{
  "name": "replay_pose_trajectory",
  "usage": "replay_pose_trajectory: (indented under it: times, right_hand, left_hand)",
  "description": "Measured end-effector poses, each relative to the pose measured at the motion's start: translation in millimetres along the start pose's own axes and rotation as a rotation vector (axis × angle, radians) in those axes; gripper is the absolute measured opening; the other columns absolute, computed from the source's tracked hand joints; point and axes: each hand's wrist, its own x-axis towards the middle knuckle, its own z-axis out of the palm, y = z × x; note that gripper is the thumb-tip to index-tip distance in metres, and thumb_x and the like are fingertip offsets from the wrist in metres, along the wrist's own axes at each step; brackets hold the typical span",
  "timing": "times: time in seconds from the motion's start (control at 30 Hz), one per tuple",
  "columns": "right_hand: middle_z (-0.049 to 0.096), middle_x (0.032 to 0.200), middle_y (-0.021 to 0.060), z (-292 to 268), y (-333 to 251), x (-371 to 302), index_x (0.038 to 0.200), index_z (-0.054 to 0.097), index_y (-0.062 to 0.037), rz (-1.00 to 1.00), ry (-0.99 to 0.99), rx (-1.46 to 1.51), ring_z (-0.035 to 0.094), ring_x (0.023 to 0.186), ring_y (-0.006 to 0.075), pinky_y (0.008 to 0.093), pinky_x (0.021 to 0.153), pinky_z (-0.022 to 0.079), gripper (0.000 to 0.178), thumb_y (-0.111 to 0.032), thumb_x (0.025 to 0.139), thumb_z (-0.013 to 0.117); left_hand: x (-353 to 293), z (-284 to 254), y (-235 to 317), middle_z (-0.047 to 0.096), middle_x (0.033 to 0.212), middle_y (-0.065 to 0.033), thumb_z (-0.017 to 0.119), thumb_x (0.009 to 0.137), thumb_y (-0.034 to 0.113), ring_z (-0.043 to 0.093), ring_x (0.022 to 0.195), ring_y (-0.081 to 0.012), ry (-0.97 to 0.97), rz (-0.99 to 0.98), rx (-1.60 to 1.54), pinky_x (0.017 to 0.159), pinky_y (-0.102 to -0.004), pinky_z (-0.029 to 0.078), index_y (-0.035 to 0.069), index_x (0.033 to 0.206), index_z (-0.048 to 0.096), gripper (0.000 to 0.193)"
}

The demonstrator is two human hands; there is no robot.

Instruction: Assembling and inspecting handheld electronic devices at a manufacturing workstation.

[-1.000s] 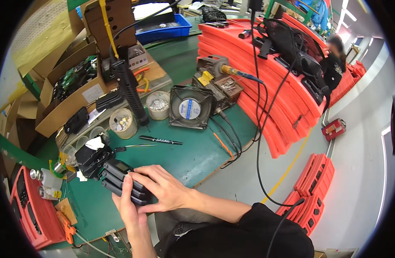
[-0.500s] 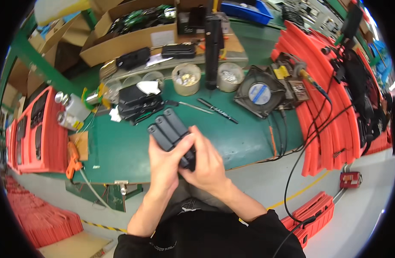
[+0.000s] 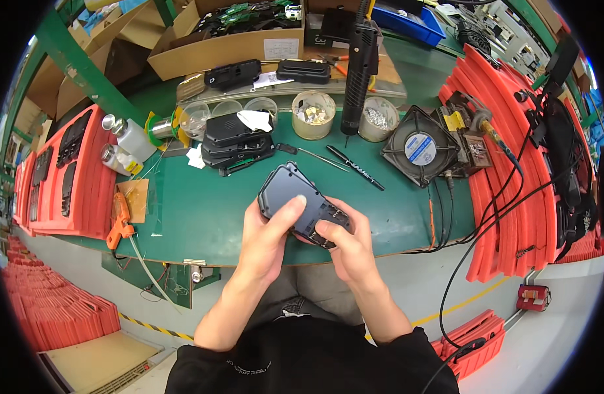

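Both hands grip a small stack of dark blue-grey plastic device housings (image 3: 292, 187), held above the front edge of the green bench. The top one shows a flat, smooth face, with small slots and metal contacts near its lower right end. My left hand (image 3: 268, 238) wraps the left side, thumb pressed on the flat face. Around the lower right end closes my right hand (image 3: 352, 244), its thumb by the contacts. Beyond them lie a black marker pen (image 3: 356, 168) and a thin metal tool (image 3: 323, 159). A pile of similar black housings (image 3: 236, 141) rests farther left.
Two tubs of small metal parts, one a white tub (image 3: 313, 116), flank an upright black electric screwdriver (image 3: 359, 79). A square fan (image 3: 419, 148) stands at right beside cables. Red foam trays (image 3: 68, 184) border the left, near an orange glue gun (image 3: 120, 220).
The stack has turned from edge-on to face-up, so its flat face and contacts now show. My right hand has shifted right, and my thumbs now rest on the face.
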Motion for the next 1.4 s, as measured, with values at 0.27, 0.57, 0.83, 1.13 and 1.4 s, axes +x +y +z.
replay_pose_trajectory:
  times: [0.27,0.57,0.83,1.13,1.4]
  right_hand:
    - [0.055,0.132,0.0238,29.3,-51.0,-9.7,0.154,0.029,0.0023,-0.454,-0.125,-1.332,0.06,0.119,0.0333,0.043,0.091,0.055,0.095,-0.02,0.08,0.084]
    - [0.066,0.109,0.0276,41.1,-80.8,2.6,0.158,0.021,0.0015,-0.248,-0.15,-1.583,0.069,0.09,0.0443,0.0501,0.077,0.055,0.111,-0.02,0.072,0.087]
    - [0.072,0.104,0.0256,10.0,-176.2,25.6,0.128,0.059,0.0077,-0.409,0.027,-1.369,0.074,0.094,0.0359,0.0408,0.086,0.056,0.08,-0.024,0.061,0.089]
    - [0.075,0.1,0.0236,-72.0,-295.3,197.2,0.101,0.073,0.0072,-0.173,0.705,-1.795,0.076,0.089,0.033,0.0407,0.083,0.06,0.065,-0.038,0.057,0.091]
    - [0.067,0.133,0.0143,-161.5,-289.5,371.8,0.129,0.067,-0.0066,0.234,0.747,-1.608,0.067,0.121,0.0281,0.0393,0.099,0.056,0.081,-0.034,0.058,0.094]
  left_hand:
    - [4.9,6.4,4.7,0.067,0.11,-0.0071,0.077,0.092,0.022,0.066,0.1,-0.015,0.123,-0.05,-0.053,0.085,-0.0313,0.055,0.0,0.125,0.058,0.044]
    - [0.8,22.0,13.7,0.066,0.115,-0.0092,0.078,0.092,0.02,0.065,0.103,-0.0149,0.031,0.008,0.046,0.086,-0.0301,0.056,-0.002,0.127,0.052,0.049]
    - [-15.8,41.6,29.8,0.065,0.12,-0.0172,0.055,0.105,0.038,0.067,0.112,-0.031,-0.113,0.145,-0.084,0.091,-0.0416,0.058,-0.002,0.143,0.044,0.057]
    - [-33.0,-49.2,-24.9,0.066,0.093,-0.0092,0.057,0.101,0.015,0.059,0.071,-0.0133,0.078,0.381,0.651,0.061,-0.0247,0.046,-0.004,0.139,0.05,0.043]
    - [-27.2,-70.9,-48.0,0.063,0.093,-0.0156,0.06,0.083,0.004,0.056,0.082,-0.0279,0.139,0.863,1.164,0.079,-0.041,0.044,-0.007,0.136,0.049,0.055]
